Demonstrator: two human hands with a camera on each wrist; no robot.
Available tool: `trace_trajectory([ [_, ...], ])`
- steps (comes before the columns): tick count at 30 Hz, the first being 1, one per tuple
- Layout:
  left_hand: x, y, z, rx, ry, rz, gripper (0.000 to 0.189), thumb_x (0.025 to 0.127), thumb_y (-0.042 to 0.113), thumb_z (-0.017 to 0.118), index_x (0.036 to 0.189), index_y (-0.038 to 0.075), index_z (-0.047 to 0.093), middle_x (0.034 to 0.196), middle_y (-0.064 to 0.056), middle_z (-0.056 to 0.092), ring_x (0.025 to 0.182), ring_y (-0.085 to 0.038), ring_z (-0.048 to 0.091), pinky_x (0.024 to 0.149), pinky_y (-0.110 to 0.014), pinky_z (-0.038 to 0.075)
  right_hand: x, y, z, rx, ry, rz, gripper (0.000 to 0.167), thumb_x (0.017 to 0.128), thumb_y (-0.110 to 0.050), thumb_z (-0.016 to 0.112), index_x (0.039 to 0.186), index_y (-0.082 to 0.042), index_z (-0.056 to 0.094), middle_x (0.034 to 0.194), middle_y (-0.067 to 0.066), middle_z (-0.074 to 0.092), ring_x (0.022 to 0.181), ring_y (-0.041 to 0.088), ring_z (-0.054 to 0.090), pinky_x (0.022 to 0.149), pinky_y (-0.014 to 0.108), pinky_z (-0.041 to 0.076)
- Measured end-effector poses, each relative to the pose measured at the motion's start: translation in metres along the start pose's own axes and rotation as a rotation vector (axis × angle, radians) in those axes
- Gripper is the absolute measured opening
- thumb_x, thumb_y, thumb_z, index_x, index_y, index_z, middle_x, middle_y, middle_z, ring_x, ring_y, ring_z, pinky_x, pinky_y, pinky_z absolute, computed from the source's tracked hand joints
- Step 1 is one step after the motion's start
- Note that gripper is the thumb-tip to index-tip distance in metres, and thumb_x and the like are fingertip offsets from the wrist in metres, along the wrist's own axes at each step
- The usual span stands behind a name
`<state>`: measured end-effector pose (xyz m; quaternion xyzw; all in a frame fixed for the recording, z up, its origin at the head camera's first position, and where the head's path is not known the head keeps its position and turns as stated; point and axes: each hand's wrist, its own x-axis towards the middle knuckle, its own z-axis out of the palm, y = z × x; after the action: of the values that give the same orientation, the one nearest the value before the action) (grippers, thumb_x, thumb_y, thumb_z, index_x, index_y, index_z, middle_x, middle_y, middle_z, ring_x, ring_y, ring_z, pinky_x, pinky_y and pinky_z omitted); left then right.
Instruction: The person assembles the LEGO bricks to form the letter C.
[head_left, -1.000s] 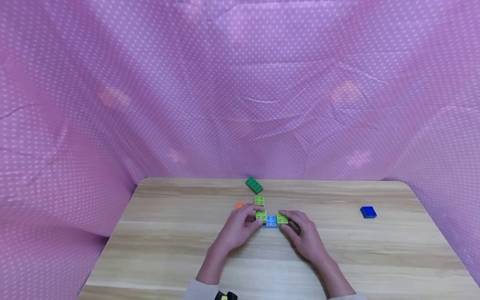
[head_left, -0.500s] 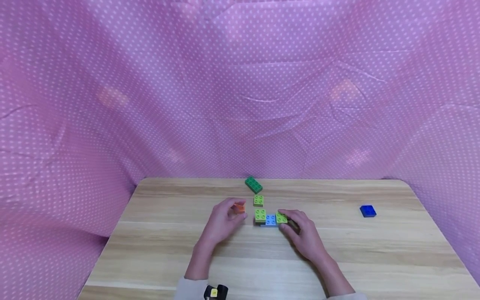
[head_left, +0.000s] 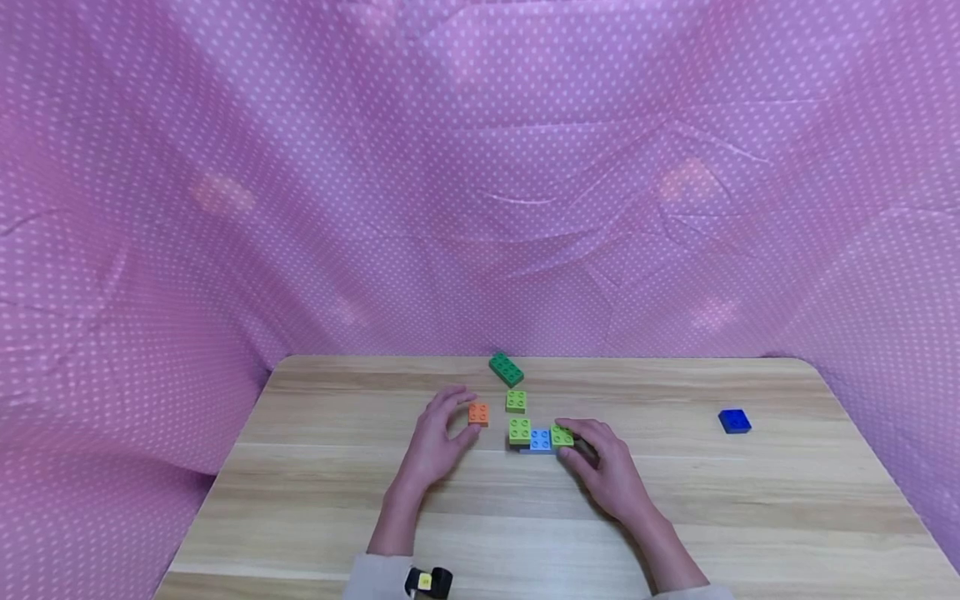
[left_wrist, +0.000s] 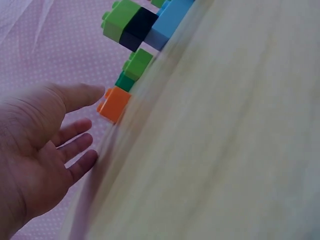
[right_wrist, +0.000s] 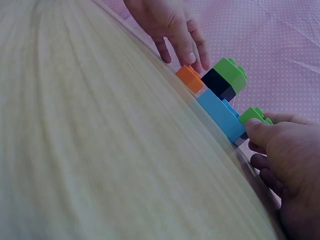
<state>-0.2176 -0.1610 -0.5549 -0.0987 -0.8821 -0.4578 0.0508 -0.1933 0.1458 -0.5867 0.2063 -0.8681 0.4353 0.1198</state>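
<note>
A small block build sits mid-table: a light blue brick (head_left: 540, 441), a black brick (right_wrist: 217, 83) at its left end with a lime green brick (head_left: 520, 431) stacked on top, and another lime green brick (head_left: 562, 436) at the right end. The thumb and index finger of my right hand (head_left: 611, 471) pinch that right-end brick. To the left, an orange brick (head_left: 477, 414) rests on the table, studs up. Around its left side my left hand (head_left: 432, 446) hovers with fingers spread; a gap shows between thumb and brick in the left wrist view (left_wrist: 40, 150).
Behind the build lie a loose lime green brick (head_left: 516, 402) and, farther back, a longer dark green brick (head_left: 506, 368). A dark blue brick (head_left: 734, 422) is far to the right. Pink dotted cloth (head_left: 480, 208) hangs around the wooden table (head_left: 480, 542).
My left hand has moved left from the build's left lime brick to the orange brick, held it, then let go and drawn back slightly. My right hand keeps its pinch.
</note>
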Motion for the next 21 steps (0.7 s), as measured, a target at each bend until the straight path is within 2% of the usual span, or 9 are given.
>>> trace_trajectory([
  [6, -0.0008, -0.0051, 0.0054, 0.033, -0.039, -0.029, 0.052, 0.097, 0.015, 0.077, 0.147, 0.013, 0.061, 0.153, -0.008, 0.057, 0.148, -0.034, 0.044, 0.123, -0.055, 0.034, 0.0008, -0.0021, -0.001, 0.01, -0.012, 0.026, 0.045, 0.097, -0.015, 0.078, 0.141, -0.019, 0.068, 0.135, -0.006, 0.069, 0.128, 0.02, 0.061, 0.108, 0.045, 0.051],
  [15, -0.0008, -0.0062, 0.007, 0.057, -0.008, 0.008, 0.038, 0.096, 0.008, 0.077, 0.132, 0.013, 0.069, 0.139, -0.006, 0.067, 0.142, -0.033, 0.05, 0.121, -0.053, 0.037, 0.0002, -0.0034, -0.0007, 0.021, -0.004, 0.018, 0.045, 0.096, -0.014, 0.079, 0.14, -0.018, 0.069, 0.135, -0.006, 0.069, 0.127, 0.02, 0.061, 0.106, 0.047, 0.052],
  [21, -0.0005, -0.0059, 0.0058, 0.05, -0.013, 0.018, 0.036, 0.096, 0.008, 0.078, 0.131, 0.013, 0.07, 0.137, -0.005, 0.068, 0.139, -0.031, 0.054, 0.119, -0.05, 0.041, -0.0007, -0.0012, 0.0005, 0.011, 0.001, 0.005, 0.044, 0.097, -0.014, 0.078, 0.14, -0.017, 0.068, 0.134, -0.004, 0.069, 0.127, 0.023, 0.062, 0.106, 0.048, 0.052],
])
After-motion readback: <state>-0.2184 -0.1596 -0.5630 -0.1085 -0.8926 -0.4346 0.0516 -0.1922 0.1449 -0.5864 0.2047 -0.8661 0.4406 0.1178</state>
